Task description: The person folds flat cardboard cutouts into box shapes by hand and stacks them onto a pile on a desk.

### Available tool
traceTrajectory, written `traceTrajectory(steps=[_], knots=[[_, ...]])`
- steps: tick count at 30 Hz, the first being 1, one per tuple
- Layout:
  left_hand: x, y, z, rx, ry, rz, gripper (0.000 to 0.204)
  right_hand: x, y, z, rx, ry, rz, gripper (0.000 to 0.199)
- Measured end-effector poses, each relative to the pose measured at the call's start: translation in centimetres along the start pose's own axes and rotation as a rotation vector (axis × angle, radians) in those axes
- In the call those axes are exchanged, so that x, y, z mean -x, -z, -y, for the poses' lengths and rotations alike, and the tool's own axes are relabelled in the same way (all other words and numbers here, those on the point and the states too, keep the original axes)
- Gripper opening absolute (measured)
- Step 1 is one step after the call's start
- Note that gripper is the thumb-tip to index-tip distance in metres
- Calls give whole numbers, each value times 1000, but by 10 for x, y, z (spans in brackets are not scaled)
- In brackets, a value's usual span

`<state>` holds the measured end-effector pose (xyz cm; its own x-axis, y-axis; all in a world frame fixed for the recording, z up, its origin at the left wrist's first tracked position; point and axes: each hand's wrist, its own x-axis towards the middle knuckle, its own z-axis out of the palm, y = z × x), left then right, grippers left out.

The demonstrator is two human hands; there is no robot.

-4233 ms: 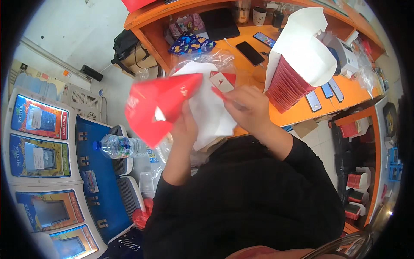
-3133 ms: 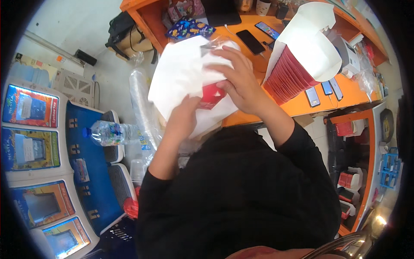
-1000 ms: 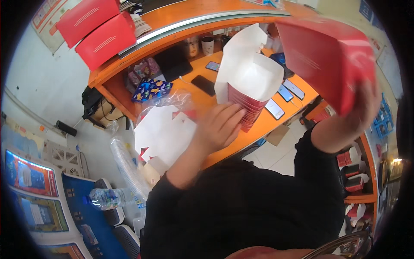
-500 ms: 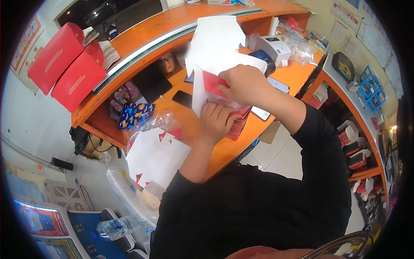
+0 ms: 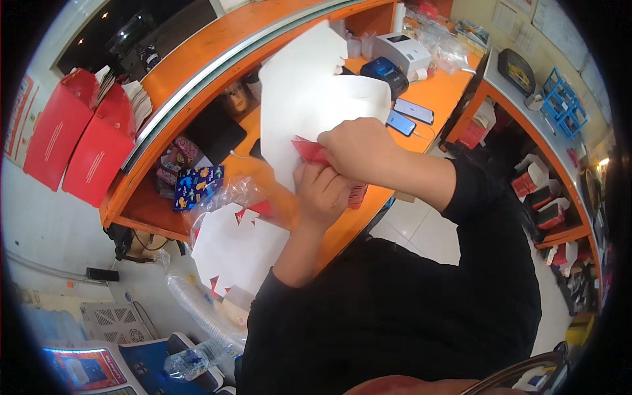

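Head view, work in hand: a white cardboard box blank (image 5: 309, 99) with a red outer face, partly folded, held up over the orange counter (image 5: 441, 99), in front of the person's chest.
Left hand (image 5: 322, 194): fingers curled shut around the lower edge of the box blank, knuckles toward the camera; the thumb is hidden.
Right hand (image 5: 359, 148): closed over a red flap (image 5: 309, 150) of the same blank, fingertips pinching it just above the left hand; the two hands touch.
Box blank, position: its white inner side faces the camera, panels rising up and away from the hands; the red side shows only at the flap.
Flat blanks (image 5: 237, 247): a stack of white die-cut sheets with red corner tips, partly inside a clear plastic bag (image 5: 230, 194), lying at the counter's near edge, left of the left forearm.
Red stack (image 5: 359, 194): ribbed red edges just visible below the hands on the counter; what it consists of cannot be told.
Counter, far side: two phones (image 5: 407, 117) lying flat, a small white printer (image 5: 403, 51) and a dark blue device (image 5: 386, 71) beside it.
Lower shelf: a blue patterned packet (image 5: 197, 185) left of the hands.
Upper left: red boxes (image 5: 79, 138) leaning at the counter's raised ledge.
Floor, lower left: a plastic water bottle (image 5: 191, 361) lying on its side.
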<state>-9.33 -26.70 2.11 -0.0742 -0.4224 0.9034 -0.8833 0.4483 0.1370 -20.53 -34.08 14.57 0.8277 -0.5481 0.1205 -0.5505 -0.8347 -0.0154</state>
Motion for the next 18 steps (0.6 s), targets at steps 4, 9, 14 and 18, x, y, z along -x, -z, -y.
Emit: traceTrajectory(steps=[4, 9, 14, 18], knots=[[7, -7, 6, 69, -5, -21, 20, 4, -1, 6, -47, -35, 12, 27], [9, -11, 7, 10, 3, -17, 22, 11, -11, 4, -122, -34, 42, 42], [13, -11, 9, 232, 225, 96, 23, 21, -23, 6, -196, -12, 23, 55], [-6, -8, 3, 74, 115, 35, 15, 25, -28, 4, -270, 46, -121, 46]])
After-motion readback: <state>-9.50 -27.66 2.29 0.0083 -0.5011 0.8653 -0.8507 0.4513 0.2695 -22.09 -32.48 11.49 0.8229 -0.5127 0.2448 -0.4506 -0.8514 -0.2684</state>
